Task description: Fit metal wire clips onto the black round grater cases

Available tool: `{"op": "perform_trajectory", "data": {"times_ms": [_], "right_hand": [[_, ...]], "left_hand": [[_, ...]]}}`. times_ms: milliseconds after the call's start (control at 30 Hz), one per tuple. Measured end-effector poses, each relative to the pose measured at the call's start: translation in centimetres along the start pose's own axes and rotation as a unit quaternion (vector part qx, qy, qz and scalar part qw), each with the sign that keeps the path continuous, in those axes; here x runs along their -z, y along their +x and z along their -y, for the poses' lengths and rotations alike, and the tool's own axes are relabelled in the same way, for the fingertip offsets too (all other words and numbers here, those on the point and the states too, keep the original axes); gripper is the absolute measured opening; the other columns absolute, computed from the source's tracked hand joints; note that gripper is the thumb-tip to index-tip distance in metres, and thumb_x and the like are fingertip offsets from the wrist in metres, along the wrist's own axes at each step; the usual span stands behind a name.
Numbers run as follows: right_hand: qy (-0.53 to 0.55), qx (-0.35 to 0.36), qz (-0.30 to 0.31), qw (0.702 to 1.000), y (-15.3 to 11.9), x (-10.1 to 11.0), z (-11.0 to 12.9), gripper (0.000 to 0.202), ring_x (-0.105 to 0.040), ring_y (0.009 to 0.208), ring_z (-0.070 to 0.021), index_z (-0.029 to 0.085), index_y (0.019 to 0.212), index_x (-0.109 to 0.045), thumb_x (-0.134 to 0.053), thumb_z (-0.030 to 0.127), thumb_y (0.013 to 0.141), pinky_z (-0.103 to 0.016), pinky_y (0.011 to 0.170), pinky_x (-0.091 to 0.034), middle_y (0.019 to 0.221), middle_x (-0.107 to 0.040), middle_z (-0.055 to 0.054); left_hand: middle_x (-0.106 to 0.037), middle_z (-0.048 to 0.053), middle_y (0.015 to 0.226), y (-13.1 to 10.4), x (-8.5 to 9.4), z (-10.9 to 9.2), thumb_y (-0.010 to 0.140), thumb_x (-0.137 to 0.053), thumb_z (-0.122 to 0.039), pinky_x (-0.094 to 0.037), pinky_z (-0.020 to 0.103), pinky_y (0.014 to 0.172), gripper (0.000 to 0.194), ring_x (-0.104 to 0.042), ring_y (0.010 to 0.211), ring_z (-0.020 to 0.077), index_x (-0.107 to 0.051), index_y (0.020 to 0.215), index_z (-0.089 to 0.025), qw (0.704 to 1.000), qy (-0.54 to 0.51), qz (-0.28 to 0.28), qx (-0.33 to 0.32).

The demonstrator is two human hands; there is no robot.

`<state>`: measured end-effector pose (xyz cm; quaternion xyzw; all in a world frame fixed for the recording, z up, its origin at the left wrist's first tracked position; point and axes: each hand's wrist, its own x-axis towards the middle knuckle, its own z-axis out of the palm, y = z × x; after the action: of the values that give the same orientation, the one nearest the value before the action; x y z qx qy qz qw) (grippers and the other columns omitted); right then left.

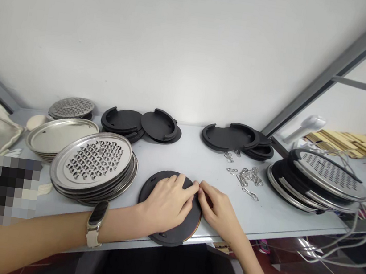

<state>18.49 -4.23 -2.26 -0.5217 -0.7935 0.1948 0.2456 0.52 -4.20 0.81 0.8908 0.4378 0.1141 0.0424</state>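
Note:
A black round plastic holder (174, 237) lies at the front edge of the table, with a thin reddish-gold line along its right rim. My left hand (168, 200), a watch on its wrist, lies over the holder with fingers curled onto its upper right rim. At that same rim my right hand (219, 207) closes its fingertips, touching or almost touching my left fingers. Anything small between the fingertips is hidden. Bent metal wire clips (248, 177) lie loose to the right of my hands.
Left stand a stack of round metal graters (94, 161), plain metal discs (64, 137) and another grater (72, 108). Black holders (122, 120) and more black holders (230, 136) lie along the wall. A grater stack (326, 174) stands right, near a metal frame post (332, 76) and white cables (333, 251).

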Motion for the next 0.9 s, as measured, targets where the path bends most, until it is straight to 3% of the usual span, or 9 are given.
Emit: {"op": "perform_trajectory", "data": {"times_ms": [900], "right_hand": [[-0.066,0.0,-0.02,0.998,-0.12,-0.46,0.16,0.022,-0.048,0.057,-0.0153,0.021,0.077,-0.042,-0.032,0.026,0.096,-0.026,0.057,-0.033,0.063,-0.049,0.001]], "left_hand": [[-0.054,0.008,0.099,-0.05,-0.06,0.13,0.093,-0.035,-0.026,-0.048,0.037,0.072,0.039,-0.056,0.086,0.0233,-0.043,0.13,-0.021,1.0,0.007,0.006,-0.004]]}}
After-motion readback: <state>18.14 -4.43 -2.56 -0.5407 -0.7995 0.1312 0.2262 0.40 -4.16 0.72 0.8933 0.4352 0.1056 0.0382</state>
